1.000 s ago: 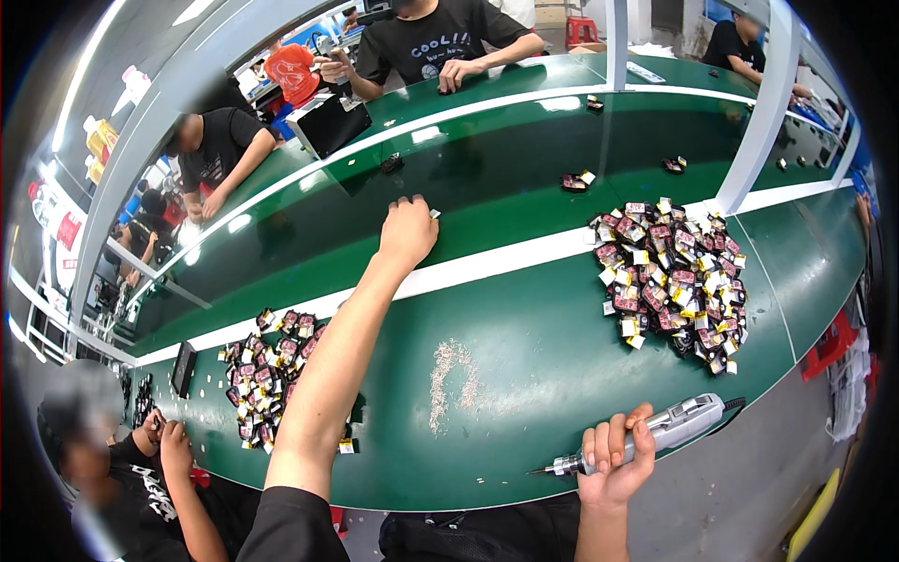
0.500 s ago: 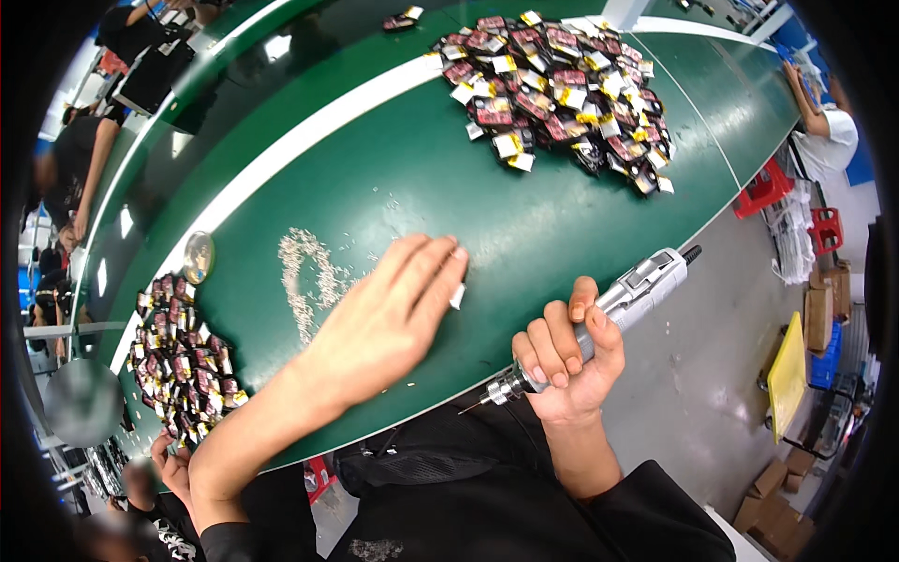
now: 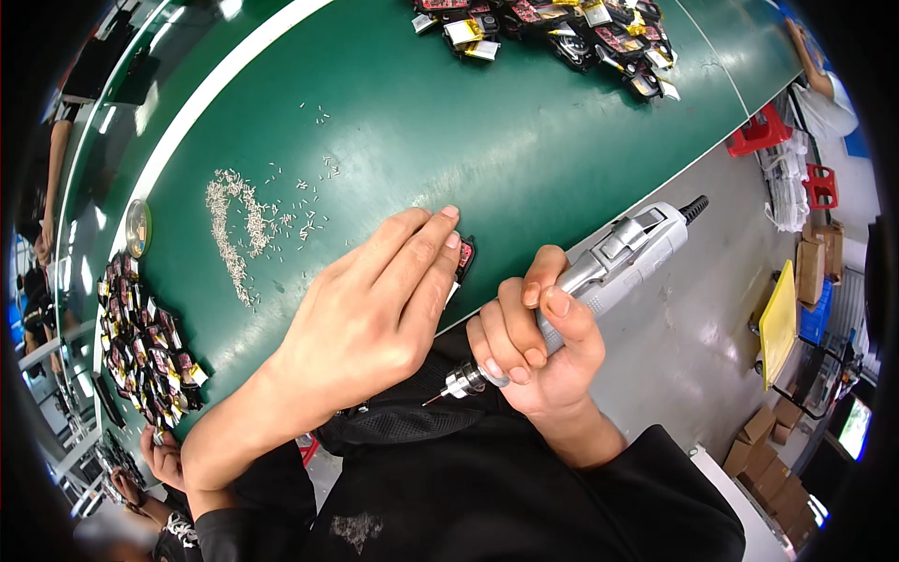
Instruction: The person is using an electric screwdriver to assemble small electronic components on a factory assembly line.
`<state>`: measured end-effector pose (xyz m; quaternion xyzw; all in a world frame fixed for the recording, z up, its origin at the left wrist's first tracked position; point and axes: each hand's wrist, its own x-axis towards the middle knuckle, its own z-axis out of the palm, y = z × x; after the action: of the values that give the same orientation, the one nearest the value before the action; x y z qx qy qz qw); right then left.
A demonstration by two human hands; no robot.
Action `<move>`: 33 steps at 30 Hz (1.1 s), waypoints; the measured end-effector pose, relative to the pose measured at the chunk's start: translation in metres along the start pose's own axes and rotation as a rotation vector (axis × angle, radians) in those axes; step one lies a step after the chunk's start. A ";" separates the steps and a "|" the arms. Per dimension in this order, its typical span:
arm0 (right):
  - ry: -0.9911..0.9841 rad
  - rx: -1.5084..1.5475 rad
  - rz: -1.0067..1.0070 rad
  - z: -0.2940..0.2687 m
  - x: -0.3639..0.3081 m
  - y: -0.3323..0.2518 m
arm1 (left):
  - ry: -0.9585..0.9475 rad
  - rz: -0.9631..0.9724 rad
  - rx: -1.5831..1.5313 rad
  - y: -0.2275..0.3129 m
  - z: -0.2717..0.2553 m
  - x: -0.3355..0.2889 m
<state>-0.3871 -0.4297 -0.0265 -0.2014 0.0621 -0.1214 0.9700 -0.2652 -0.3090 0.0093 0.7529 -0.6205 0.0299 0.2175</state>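
My left hand lies flat near the front edge of the green conveyor belt, its fingers covering a small red and black part of which only an edge shows. My right hand grips a silver electric screwdriver, held just off the belt's edge with its bit pointing left toward my body. A scatter of tiny silver screws lies on the belt to the left of my left hand.
A heap of red and black parts sits at the far top of the belt, another heap at the left. A round tin lies beside the screws. Another person's hand works lower left. Boxes and red stools stand on the floor.
My left hand drew back from a far reach to the belt's near edge and now presses down a small part. My right hand kept hold of the screwdriver and came close beside it.
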 end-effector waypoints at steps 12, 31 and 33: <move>0.168 -0.023 -0.038 0.006 -0.004 0.016 | 0.095 0.180 0.179 0.006 0.008 -0.008; -0.406 -0.479 -0.201 0.011 0.057 -0.065 | -0.025 0.072 0.126 0.013 0.008 -0.022; -0.381 -0.484 -0.242 0.009 0.058 -0.059 | -0.020 0.064 0.117 0.013 0.008 -0.022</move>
<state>-0.3420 -0.4940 0.0012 -0.4512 -0.1178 -0.1778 0.8666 -0.2848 -0.2932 -0.0016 0.7444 -0.6434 0.0655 0.1659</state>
